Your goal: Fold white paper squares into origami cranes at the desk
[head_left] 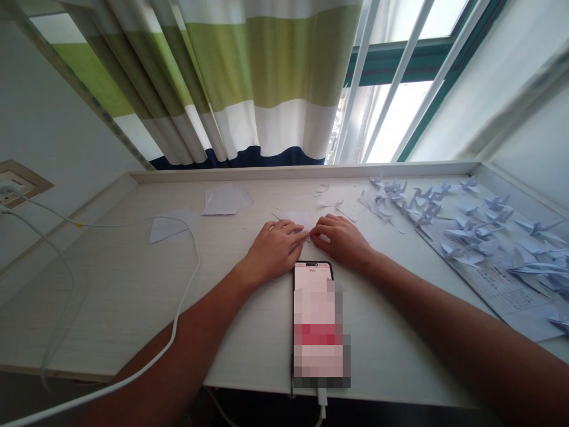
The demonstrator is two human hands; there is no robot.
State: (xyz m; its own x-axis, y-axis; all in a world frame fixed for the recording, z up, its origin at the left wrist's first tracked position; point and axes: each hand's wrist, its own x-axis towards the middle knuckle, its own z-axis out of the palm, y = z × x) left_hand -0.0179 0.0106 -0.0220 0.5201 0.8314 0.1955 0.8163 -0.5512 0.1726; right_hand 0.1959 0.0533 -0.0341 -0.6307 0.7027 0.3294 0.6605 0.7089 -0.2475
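Note:
At the middle of the desk, my left hand (276,244) rests on its side with fingers bent and pressed together on a small piece of white paper (294,219). My right hand (340,238) meets it from the other side, thumb and index finger pinched at the paper's near edge. The fingertips of both hands nearly touch and cover much of the paper, so its folds cannot be made out. Just below the hands lies a phone (313,320) with a lit, partly blurred screen and a cable plugged into its lower end.
Many folded paper cranes (475,231) cover the right side, some on a printed sheet (502,290). Paper scraps (338,206) lie behind my hands. A stack of white paper (227,199) and a loose sheet (169,228) are at left. A white cable (186,290) crosses my left forearm.

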